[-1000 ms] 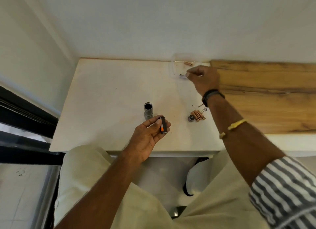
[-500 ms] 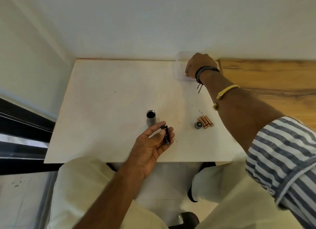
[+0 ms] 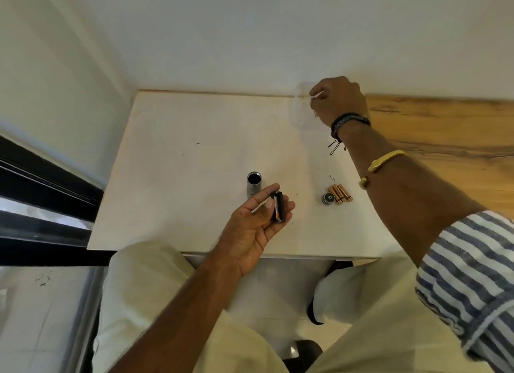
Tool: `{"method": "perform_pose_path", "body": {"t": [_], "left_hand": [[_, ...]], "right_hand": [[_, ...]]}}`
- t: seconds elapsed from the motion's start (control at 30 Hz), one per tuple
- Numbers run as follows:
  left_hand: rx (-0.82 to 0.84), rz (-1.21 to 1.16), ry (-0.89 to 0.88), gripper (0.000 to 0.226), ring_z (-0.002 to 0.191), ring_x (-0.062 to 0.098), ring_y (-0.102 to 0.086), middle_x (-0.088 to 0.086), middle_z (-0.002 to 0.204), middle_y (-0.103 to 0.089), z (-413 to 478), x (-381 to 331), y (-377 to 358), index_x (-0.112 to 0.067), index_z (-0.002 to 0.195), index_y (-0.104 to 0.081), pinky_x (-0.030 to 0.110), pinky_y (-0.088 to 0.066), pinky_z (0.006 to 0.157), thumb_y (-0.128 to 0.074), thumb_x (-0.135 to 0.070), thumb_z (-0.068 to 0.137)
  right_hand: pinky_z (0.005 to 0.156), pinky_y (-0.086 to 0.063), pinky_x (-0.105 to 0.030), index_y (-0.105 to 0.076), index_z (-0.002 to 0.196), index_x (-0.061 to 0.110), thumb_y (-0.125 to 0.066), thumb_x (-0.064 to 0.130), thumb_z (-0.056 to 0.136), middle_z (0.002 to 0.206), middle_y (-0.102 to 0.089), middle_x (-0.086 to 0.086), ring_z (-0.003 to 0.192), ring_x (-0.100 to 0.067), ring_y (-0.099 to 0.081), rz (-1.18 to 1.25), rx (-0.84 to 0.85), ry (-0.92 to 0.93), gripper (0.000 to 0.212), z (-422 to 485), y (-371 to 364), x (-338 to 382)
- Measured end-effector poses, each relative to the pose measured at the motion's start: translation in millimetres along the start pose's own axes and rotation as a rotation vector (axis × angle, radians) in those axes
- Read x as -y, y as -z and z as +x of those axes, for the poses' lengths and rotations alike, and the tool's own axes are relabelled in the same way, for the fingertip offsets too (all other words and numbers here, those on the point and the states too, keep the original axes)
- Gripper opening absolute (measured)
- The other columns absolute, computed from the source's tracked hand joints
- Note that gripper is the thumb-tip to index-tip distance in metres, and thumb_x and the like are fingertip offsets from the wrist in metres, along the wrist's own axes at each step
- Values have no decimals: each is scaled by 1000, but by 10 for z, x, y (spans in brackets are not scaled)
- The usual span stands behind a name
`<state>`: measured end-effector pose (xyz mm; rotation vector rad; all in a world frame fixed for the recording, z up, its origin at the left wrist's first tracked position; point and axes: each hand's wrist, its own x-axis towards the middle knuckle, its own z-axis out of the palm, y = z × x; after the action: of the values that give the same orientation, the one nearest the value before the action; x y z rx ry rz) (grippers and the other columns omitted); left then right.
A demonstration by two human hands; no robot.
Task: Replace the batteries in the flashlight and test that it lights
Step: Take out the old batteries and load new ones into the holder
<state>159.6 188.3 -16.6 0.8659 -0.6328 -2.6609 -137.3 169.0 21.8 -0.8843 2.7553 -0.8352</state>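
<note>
My left hand (image 3: 251, 228) hovers palm up over the table's near edge. It holds a black battery holder (image 3: 277, 207) with an orange-marked battery showing in it. Just behind it, the silver flashlight body (image 3: 254, 184) stands upright with its open end up. The dark tail cap (image 3: 328, 199) lies to the right, touching a few copper-coloured batteries (image 3: 341, 193). My right hand (image 3: 338, 101) reaches into a clear plastic box (image 3: 299, 114) at the table's far edge. Its fingers pinch a small battery (image 3: 318, 95), of which only a pale tip shows.
The white table (image 3: 194, 155) sits in a corner, with walls behind it and to the left. A wooden board (image 3: 445, 127) adjoins it on the right. A dark window frame (image 3: 41, 183) runs along the left. My knees are below the near edge.
My right hand has moved from the box's front rim deeper into the box and closed its fingers. My left hand has stayed put with the holder. The view has shifted slightly.
</note>
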Motion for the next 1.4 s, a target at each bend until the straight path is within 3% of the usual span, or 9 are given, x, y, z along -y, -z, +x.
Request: {"method": "perform_pose_path", "body": {"t": [0.2, 0.3, 0.5, 0.6, 0.73, 0.93, 1.1, 1.23, 1.4], "left_hand": [[-24, 25, -43, 31, 109, 36, -68, 22, 111, -71, -33, -11, 13, -4, 125, -63, 36, -59, 85, -54, -1, 95], [-37, 39, -61, 29, 106, 36, -69, 20, 108, -71, -43, 10, 11, -3, 120, -66, 38, -60, 82, -58, 0, 93], [-50, 70, -83, 27, 101, 37, -70, 22, 109, -70, -70, 75, 16, 1, 116, -66, 40, -60, 81, -64, 1, 88], [-60, 83, -83, 25, 100, 36, -71, 24, 108, -71, -70, 97, 31, 3, 114, -66, 38, -60, 79, -64, 1, 90], [-65, 117, -100, 28, 104, 36, -70, 25, 110, -71, -61, 122, 65, 6, 118, -63, 37, -59, 81, -64, 0, 91], [-54, 175, -112, 22, 101, 37, -71, 24, 110, -72, -59, 176, 113, 4, 112, -66, 36, -60, 79, -65, -2, 90], [-42, 225, -128, 23, 101, 36, -71, 23, 109, -73, -75, 186, 119, 6, 113, -65, 37, -60, 80, -64, -2, 92], [-50, 283, -135, 21, 97, 36, -72, 18, 105, -75, -95, 196, 112, 3, 111, -66, 36, -60, 78, -65, -2, 91], [-47, 320, -129, 27, 98, 36, -72, 19, 108, -74, -91, 209, 110, 4, 115, -65, 39, -60, 83, -67, -5, 90]], "right_hand": [[79, -63, -35, -79, 96, 19, -73, 17, 83, 85, -76, 5, 82, -10, -73, 385, -105, 51, 14, -663, 220, 125], [65, -65, -38, -77, 94, 21, -74, 13, 86, 89, -75, 0, 80, -17, -76, 663, -34, -28, 12, -1153, 237, 92], [70, -64, -43, -72, 107, 8, -65, 6, 95, 95, -69, -15, 85, -32, -77, 1088, 194, -223, 14, -2002, 182, -29], [76, -63, -44, -74, 108, 9, -66, 3, 94, 90, -66, -11, 77, -24, -69, 1052, 218, -214, 17, -2238, 162, -84], [67, -62, -35, -76, 96, 8, -76, 5, 87, 82, -73, -11, 69, -18, -68, 940, 195, -193, 10, -2418, 189, -100], [82, -62, -31, -81, 95, 16, -80, 5, 80, 82, -77, -3, 79, -16, -72, 680, 192, -88, 19, -2501, 208, -118], [69, -58, -14, -79, 100, 17, -73, 9, 88, 83, -75, 7, 70, -6, -73, 522, 162, 59, 16, -2522, 223, -95], [63, -59, -15, -70, 105, 18, -76, 13, 87, 78, -76, 7, 65, -5, -73, 512, 166, 36, 20, -2538, 217, -89], [58, -59, -19, -69, 94, 8, -82, 10, 83, 75, -76, -1, 63, -11, -74, 614, 96, -40, 17, -2534, 193, -94]]}}
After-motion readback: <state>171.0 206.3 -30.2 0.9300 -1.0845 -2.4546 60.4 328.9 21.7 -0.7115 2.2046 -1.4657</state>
